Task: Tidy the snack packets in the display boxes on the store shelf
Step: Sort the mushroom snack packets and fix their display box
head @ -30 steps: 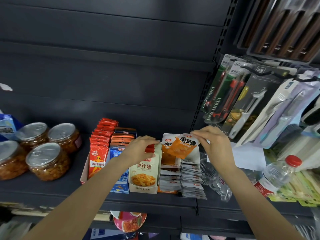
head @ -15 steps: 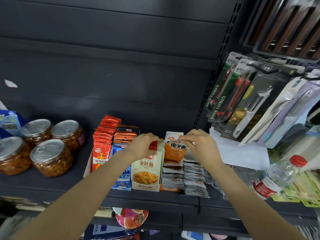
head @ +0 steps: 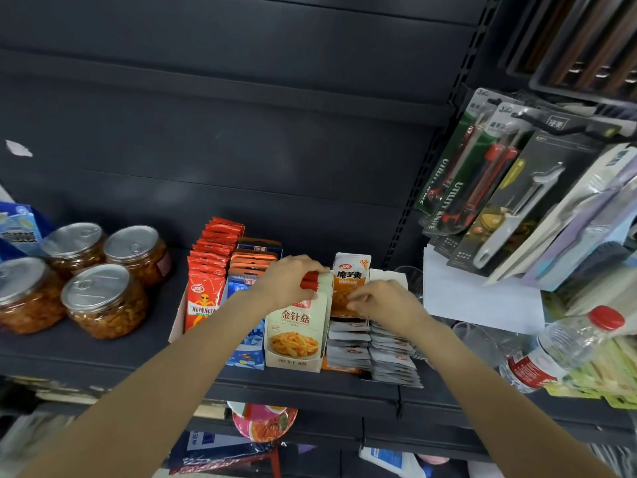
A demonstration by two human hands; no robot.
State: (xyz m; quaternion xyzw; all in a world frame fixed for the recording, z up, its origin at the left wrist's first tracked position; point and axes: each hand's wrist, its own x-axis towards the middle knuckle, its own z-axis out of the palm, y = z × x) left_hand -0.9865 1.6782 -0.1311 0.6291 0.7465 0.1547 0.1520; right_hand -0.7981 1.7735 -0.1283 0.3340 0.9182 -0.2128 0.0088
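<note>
Display boxes stand side by side on the dark shelf (head: 103, 353). A cream box of mushroom snack packets (head: 295, 334) is in the middle; my left hand (head: 287, 281) grips the tops of the red and pale packets standing in it. Right of it an orange snack packet (head: 348, 277) stands upright at the back of a row of flat white-and-grey packets (head: 374, 353). My right hand (head: 382, 303) pinches the lower part of the orange packet. Red packets (head: 206, 281) and orange and blue packets (head: 250, 267) fill the boxes on the left.
Several clear jars with foil lids (head: 100, 301) stand at the left of the shelf. Carded utility knives and peelers (head: 482, 188) hang at the right. A red-capped water bottle (head: 558, 346) lies at the right edge. A bowl of noodles (head: 263, 420) sits on the lower shelf.
My right hand brought the orange packet down from the air and stood it upright at the back of the row. My left hand stayed on the packets in the cream box.
</note>
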